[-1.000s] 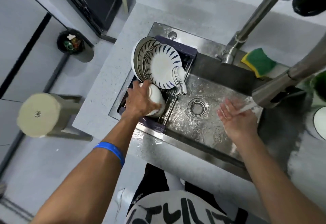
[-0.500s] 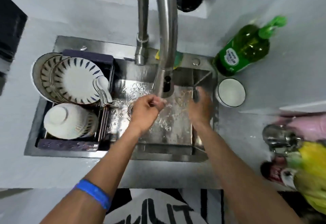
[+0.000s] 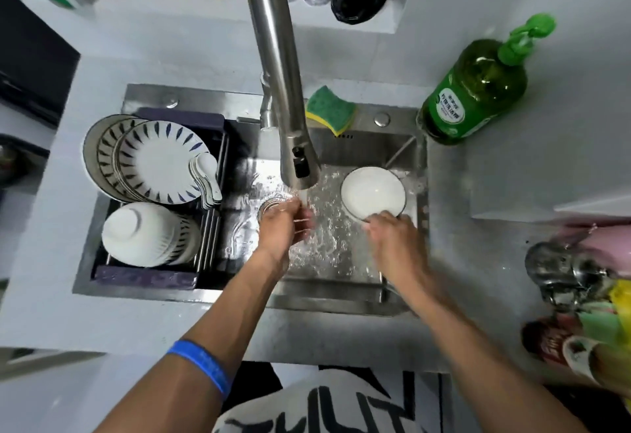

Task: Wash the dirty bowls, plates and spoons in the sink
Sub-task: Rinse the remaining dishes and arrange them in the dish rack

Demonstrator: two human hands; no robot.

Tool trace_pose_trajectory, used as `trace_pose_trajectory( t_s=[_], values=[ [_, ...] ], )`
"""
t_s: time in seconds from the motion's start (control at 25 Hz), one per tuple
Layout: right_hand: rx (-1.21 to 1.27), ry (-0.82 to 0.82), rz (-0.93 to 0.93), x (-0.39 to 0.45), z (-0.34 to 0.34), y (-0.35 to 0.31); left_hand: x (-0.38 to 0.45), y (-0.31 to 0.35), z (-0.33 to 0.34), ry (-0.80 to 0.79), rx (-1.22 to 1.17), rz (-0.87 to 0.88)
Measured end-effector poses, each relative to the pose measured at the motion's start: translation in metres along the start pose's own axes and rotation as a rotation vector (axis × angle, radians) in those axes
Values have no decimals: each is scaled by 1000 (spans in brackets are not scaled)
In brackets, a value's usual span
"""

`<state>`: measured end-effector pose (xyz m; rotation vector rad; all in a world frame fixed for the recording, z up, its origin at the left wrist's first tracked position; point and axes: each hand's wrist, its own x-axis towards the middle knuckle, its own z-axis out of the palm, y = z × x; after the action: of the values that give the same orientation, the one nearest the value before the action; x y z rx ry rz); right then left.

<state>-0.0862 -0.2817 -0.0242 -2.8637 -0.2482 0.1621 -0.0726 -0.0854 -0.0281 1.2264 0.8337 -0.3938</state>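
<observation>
White bowl [image 3: 373, 192] sits in the sink [image 3: 403, 146], my right hand [image 3: 396, 245] gripping its rim; my left hand [image 3: 281, 227], loosely curled, rinses under the tap. Racked plates [image 3: 160, 163], spoons [image 3: 208, 176] and bowls [image 3: 150, 234] look done, so probably little remains.

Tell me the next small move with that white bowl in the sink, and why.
Probably slide the bowl left under the tap's stream. The right hand holds its near rim, but it sits to the right of the falling water, which lands on the left hand. The left hand holds nothing, so it could then rub the inside.
</observation>
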Motion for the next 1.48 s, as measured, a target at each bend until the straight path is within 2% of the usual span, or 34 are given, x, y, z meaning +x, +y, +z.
trace_pose_trajectory(
  t_s=[0.08, 0.16, 0.24, 0.28, 0.36, 0.44, 0.52, 0.64, 0.76, 0.84, 0.88, 1.0, 1.12, 1.2, 1.32, 1.48],
  values=[
    [137, -116, -87, 0, 16, -60, 0, -6, -12, 49, -23, 2],
    [230, -107, -78, 9, 26, -89, 5, -5, -30, 49, -74, 32],
    [281, -52, -36, 16, 30, -89, 9, -4, -41, -23, -22, 51],
    [372, -22, 25, 17, 32, -87, 11, -5, -44, -75, 13, 47],
    [797, -44, 245, 15, 35, -94, 7, -4, -40, -141, -24, 13],
    [1301, -99, 505, 17, 34, -115, 7, 1, -38, -127, -88, 29],
    [1655, -176, 705, 18, 27, -129, 12, 13, -40, -91, -25, 70],
    [2009, -259, 870, 24, 13, -121, 19, 34, -29, -117, 189, 122],
    [2168, -185, 911, 26, 11, -103, 14, 51, 2, -146, 511, 225],
    [2248, -132, 920, 21, 17, -100, 6, 55, 13, -76, 808, 316],
    [2261, -130, 909, 19, 21, -101, 3, 56, 14, -67, 872, 320],
    [2258, -245, 849, 14, 25, -118, -4, 62, -8, -56, 908, 295],
    [2117, -449, 789, 26, 21, -133, -12, 72, -49, 132, 836, 317],
    [1970, -506, 797, 38, 21, -136, -19, 85, -88, 255, 793, 359],
    [1848, -440, 854, 50, 26, -138, -26, 100, -160, 375, 953, 383],
    [1762, -353, 863, 56, 29, -142, -3, 96, -225, 445, 1112, 167]
  ],
)
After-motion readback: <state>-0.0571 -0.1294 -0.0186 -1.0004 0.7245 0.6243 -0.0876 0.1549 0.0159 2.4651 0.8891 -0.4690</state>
